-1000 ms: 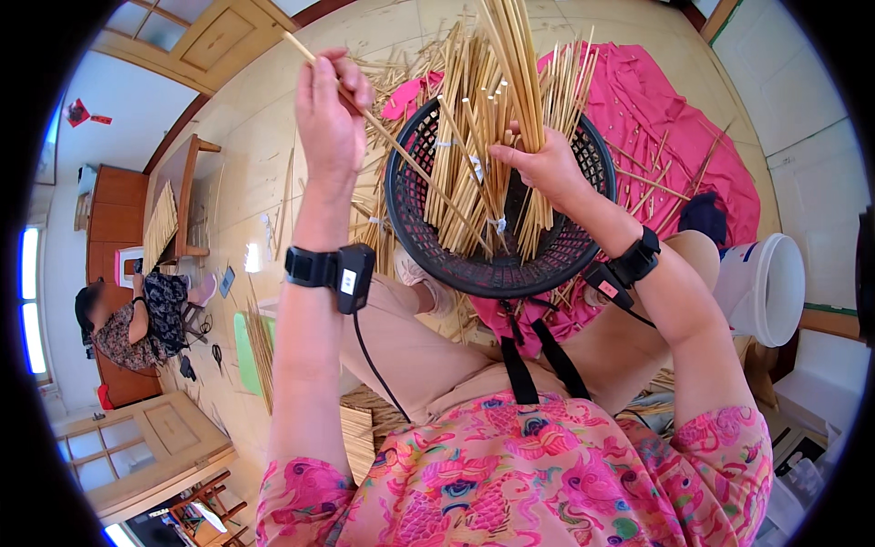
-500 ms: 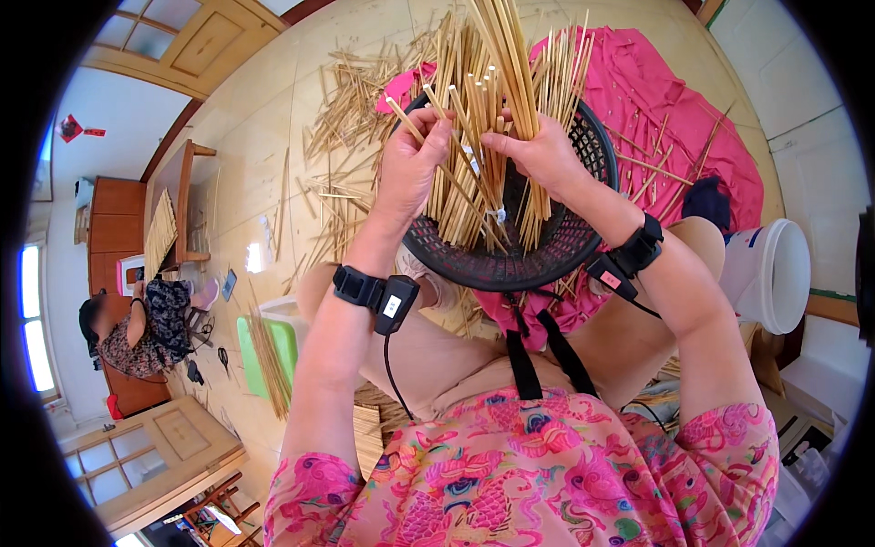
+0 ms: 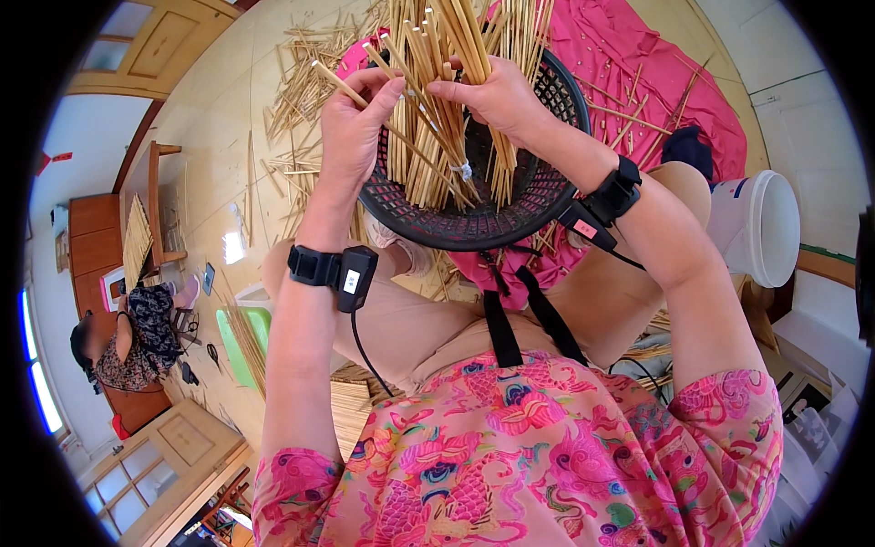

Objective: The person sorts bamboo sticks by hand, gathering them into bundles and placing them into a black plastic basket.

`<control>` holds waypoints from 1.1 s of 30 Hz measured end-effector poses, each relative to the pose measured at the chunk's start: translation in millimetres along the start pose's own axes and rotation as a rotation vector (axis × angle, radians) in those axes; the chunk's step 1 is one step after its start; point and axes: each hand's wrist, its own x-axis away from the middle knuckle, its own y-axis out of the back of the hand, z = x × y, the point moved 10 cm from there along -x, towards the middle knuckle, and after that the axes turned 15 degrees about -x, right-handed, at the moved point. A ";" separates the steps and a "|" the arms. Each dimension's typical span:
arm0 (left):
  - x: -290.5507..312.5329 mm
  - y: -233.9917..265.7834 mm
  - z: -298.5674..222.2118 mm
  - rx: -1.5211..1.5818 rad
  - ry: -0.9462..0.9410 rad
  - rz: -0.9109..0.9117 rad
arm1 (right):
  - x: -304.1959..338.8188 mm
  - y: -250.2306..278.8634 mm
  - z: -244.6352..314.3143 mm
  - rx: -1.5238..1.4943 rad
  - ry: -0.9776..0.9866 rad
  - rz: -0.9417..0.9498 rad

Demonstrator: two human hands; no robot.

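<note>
My left hand (image 3: 349, 137) is closed, thumb against fingers, on a thin straw-coloured stalk (image 3: 335, 80) that slants down to the right across other stalks. Opposite it, my right hand (image 3: 499, 102) grips a bundle of long stalks (image 3: 467, 41) that rises toward the top edge. Both hands are above a round black plastic basket (image 3: 447, 239) with meshed sides. Many upright stalks (image 3: 421, 169) stand in it, some bound low down by a whitish tie (image 3: 463, 170). The fingers of both hands are partly hidden by the stalks.
Loose stalks (image 3: 296, 105) litter the tiled floor to the left. Pink cloth (image 3: 656, 64) spreads behind and right of the basket, with a white bucket (image 3: 775, 228) beside my right knee. A green tub (image 3: 239, 342) stands at left; another person (image 3: 141, 337) sits farther off.
My left hand has moved away from the right hand, drawing the stalk's upper end to the left. My right hand keeps its bundle. The whole view has shifted somewhat.
</note>
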 end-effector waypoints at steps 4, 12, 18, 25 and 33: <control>-4.1 -5.3 -1.9 0.005 -0.009 0.031 | -1.5 2.0 0.4 0.060 0.005 -0.008; 1.1 -14.4 -20.6 -0.068 -0.011 -0.031 | 2.4 -3.1 3.4 0.042 -0.017 0.012; -4.0 -5.9 -26.6 -0.065 -0.060 -0.087 | 6.7 -10.4 2.5 -0.053 -0.070 0.021; -11.0 -16.8 -25.1 -0.046 -0.023 -0.012 | 5.0 -12.0 -4.2 -0.035 -0.018 0.068; -10.2 -9.8 -20.8 0.018 -0.023 -0.082 | 4.2 -12.2 -1.4 -0.040 -0.006 0.080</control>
